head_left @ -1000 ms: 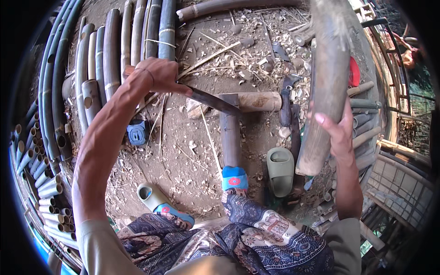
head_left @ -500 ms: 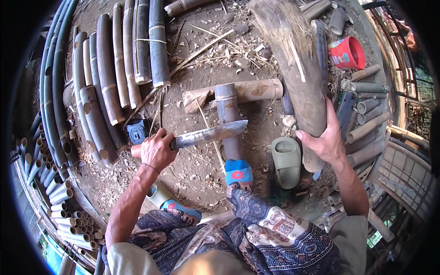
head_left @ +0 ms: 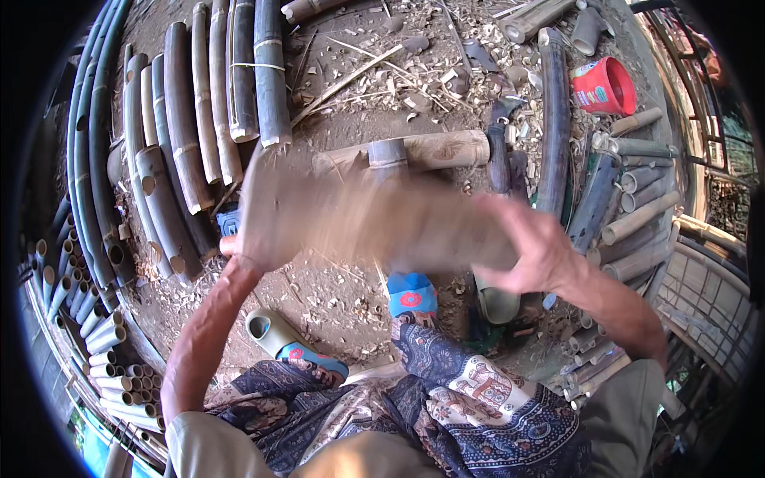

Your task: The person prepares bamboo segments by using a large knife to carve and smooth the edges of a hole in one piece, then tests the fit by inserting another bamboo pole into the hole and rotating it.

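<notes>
A thick, brown wooden log [head_left: 374,219], smeared by motion, lies crosswise in the air in front of me. My right hand [head_left: 530,251] is closed round its narrower right end. My left hand [head_left: 267,239] is by its other end, closed on a machete whose reddish handle butt [head_left: 229,245] sticks out; the blade is hidden or blurred. Below the log, a dark bamboo section [head_left: 387,154] rests across a pale, split bamboo piece [head_left: 450,150] on the ground. My blue-socked foot [head_left: 412,296] is at the bamboo section's near side.
Long bamboo poles [head_left: 187,119] lie at the left, beside a partly covered blue tape measure [head_left: 229,221]. Cut tubes [head_left: 127,382] are stacked lower left. A red bucket [head_left: 610,86], a dark pole [head_left: 554,119] and bamboo pieces [head_left: 641,215] are at the right. Green slippers [head_left: 267,331] stand near my feet.
My right hand has swung the log from upright at the right to crosswise in front of me, over the bamboo section. The machete blade, clearly seen before, is now obscured.
</notes>
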Action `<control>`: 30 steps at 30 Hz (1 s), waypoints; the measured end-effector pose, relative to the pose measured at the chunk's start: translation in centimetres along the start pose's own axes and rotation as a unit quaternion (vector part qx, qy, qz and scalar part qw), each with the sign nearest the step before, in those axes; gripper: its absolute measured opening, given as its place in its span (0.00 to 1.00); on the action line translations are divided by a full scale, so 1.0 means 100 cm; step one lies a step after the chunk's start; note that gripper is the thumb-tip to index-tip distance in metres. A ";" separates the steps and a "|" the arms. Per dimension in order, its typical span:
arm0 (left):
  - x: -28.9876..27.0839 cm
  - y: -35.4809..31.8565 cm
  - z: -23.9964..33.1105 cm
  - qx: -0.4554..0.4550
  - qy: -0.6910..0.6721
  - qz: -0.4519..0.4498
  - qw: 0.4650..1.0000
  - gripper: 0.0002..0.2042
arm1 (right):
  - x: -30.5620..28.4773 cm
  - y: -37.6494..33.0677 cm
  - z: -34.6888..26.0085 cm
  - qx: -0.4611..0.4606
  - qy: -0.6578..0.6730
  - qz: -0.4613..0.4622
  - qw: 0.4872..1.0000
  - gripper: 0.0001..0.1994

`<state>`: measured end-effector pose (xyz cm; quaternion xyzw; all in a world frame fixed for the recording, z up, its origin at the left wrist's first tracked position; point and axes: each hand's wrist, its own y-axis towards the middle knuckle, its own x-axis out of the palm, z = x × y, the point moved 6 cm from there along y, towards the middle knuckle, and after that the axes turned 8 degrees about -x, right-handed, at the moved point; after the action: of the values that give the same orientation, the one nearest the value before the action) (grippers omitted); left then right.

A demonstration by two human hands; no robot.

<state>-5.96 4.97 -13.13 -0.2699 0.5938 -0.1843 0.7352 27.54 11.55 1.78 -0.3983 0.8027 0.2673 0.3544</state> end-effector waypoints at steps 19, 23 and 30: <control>-0.002 0.017 -0.002 0.018 0.042 0.009 0.999 0.11 | 0.038 0.010 -0.005 -0.098 -0.224 -0.260 0.934 0.23; -0.010 0.020 0.006 0.025 0.042 -0.007 0.999 0.11 | 0.037 -0.001 -0.048 -0.375 -0.033 -0.112 0.920 0.15; -0.012 0.022 0.000 0.038 0.045 0.016 0.998 0.11 | 0.034 -0.003 -0.028 -0.136 -0.127 -0.231 0.955 0.29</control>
<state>-6.31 7.40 -13.59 -0.2242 0.6229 -0.2067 0.7205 25.31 7.90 0.80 -0.5802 0.5931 0.3335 0.4477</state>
